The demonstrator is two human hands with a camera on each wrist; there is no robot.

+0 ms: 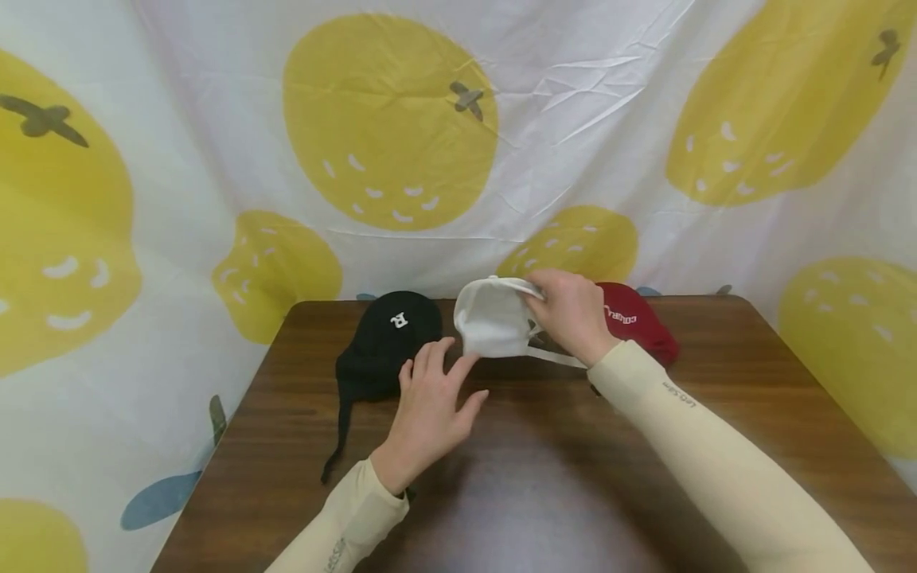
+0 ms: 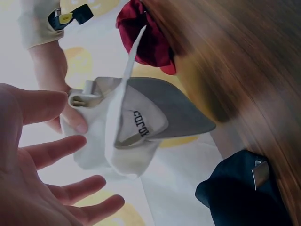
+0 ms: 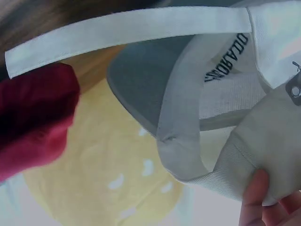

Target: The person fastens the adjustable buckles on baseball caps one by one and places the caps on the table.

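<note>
White creased fabric backdrop (image 1: 236, 79), printed with large yellow lemons (image 1: 390, 119) and blue leaves (image 1: 161, 501); dark-brown wood-grain table (image 1: 272, 446) in front, pale sheen (image 1: 530, 509) on its near part.

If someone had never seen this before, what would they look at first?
Probably the big yellow lemons on the white cloth behind the table. Next, the white cap near the middle of the head view, held by the right hand. Then the black cap to its left and the red cap to its right, partly hidden behind that hand.
</note>
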